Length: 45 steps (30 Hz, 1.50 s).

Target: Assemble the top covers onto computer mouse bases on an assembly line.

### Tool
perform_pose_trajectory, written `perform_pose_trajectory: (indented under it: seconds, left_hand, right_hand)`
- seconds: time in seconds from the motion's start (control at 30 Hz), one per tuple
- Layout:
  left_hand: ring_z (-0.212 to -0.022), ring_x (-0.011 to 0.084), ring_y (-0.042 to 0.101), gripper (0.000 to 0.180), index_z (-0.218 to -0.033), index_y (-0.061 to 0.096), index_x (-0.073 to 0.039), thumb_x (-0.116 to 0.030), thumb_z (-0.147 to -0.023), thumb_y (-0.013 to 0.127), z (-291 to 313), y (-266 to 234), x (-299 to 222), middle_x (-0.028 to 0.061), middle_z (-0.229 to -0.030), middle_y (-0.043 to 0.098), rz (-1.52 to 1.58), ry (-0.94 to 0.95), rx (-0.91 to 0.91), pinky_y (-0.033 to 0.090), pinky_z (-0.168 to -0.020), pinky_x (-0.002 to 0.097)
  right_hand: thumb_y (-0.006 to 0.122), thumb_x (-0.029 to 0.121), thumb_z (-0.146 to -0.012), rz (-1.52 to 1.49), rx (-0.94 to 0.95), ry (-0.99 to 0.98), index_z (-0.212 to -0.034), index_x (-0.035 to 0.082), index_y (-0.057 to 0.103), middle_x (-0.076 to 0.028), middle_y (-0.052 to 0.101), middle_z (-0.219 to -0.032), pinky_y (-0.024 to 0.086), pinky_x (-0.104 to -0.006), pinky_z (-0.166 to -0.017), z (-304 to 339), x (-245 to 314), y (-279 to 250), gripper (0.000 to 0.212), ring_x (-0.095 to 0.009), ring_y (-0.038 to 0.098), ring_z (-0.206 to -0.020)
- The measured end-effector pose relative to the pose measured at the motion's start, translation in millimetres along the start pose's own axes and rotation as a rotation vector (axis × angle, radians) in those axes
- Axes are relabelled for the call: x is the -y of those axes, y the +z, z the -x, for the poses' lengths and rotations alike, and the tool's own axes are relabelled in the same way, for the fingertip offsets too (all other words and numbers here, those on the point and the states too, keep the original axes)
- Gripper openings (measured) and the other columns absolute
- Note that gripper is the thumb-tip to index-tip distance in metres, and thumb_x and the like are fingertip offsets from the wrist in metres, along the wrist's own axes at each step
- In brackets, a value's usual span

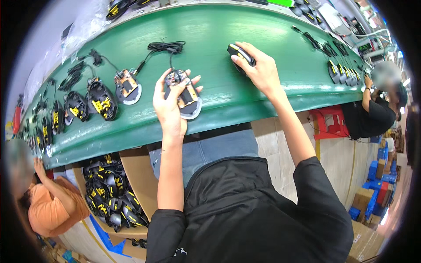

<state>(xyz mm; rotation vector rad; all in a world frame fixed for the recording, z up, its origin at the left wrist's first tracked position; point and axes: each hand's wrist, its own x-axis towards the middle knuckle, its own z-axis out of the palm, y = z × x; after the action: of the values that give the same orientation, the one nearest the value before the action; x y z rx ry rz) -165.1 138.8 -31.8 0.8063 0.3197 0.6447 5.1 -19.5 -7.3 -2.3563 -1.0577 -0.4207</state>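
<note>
Green conveyor belt carries the work. An open mouse base with exposed circuit board lies under the left hand — its black cable coiled beyond. A black mouse top shell sits under the right hand. Left of the left hand: another open base, then black-and-yellow shells in a row. Further shells lie well right of the right hand.

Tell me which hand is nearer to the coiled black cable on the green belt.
Left. The left hand grips the open mouse base just below the coiled black cable; the right hand lies off to the cable's right, on a black mouse shell.
</note>
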Motion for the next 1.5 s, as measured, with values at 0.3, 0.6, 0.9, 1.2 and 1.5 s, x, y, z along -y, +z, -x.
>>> perform_pose_trajectory:
  seconds: [0.3, 0.6, 0.9, 1.2, 1.5]
  left_hand:
    - [-0.113, 0.0189, 0.056, 0.043, -0.132, 0.049, -0.001, -0.029, -0.1, 0.043, -1, -12, 3, 0.0095, -0.124, 0.059, 0.163, 0.025, 0.09, 0.044, -0.1, 0.0339]
    - [-0.109, 0.0198, 0.059, 0.041, -0.128, 0.052, -0.001, -0.031, -0.101, 0.044, -4, -9, -1, 0.0097, -0.119, 0.061, 0.15, 0.041, 0.029, 0.046, -0.097, 0.0349]
    - [-0.107, 0.0174, 0.058, 0.041, -0.127, 0.054, 0.004, -0.019, -0.094, 0.058, -10, -16, -5, 0.01, -0.12, 0.06, 0.085, 0.061, 0.011, 0.045, -0.096, 0.0311]
    - [-0.099, 0.0149, 0.061, 0.038, -0.115, 0.061, 0.004, -0.019, -0.087, 0.069, 3, -39, -20, 0.0084, -0.108, 0.066, -0.161, 0.073, 0.123, 0.046, -0.091, 0.0281]
    - [-0.1, 0.0201, 0.063, 0.028, -0.105, 0.062, 0.003, -0.006, -0.082, 0.074, 10, -51, -26, 0.0145, -0.105, 0.067, -0.281, 0.249, 0.338, 0.048, -0.092, 0.0328]
  right_hand:
    - [0.068, 0.026, -0.087, -0.307, -0.107, -0.108, -0.131, 0.008, 0.058, -0.024, 0.058, -0.127, 0.05, -0.0385, -0.087, 35, 126, 34, 0.049, -0.035, 0.063, -0.097]
    - [0.073, 0.021, -0.079, -0.304, 0.015, -0.198, -0.141, 0.014, 0.048, -0.023, 0.043, -0.144, 0.052, -0.0379, -0.085, 41, 126, 35, 0.067, -0.035, 0.063, -0.098]
    - [0.08, 0.019, -0.071, -0.654, 0.205, -0.083, -0.139, 0.005, 0.046, -0.023, 0.052, -0.137, 0.046, -0.0363, -0.098, 22, 110, 33, 0.077, -0.031, 0.06, -0.115]
    - [0.083, 0.015, -0.075, -1.286, 0.306, 0.365, -0.124, 0.0, 0.061, -0.017, 0.067, -0.115, 0.049, -0.0321, -0.093, 44, 100, 28, 0.056, -0.019, 0.064, -0.103]
    - [0.087, 0.015, -0.065, -0.778, 0.08, -0.043, -0.099, 0.005, 0.071, -0.009, 0.072, -0.094, 0.052, -0.0308, -0.083, 45, 102, 21, 0.038, -0.021, 0.068, -0.088]
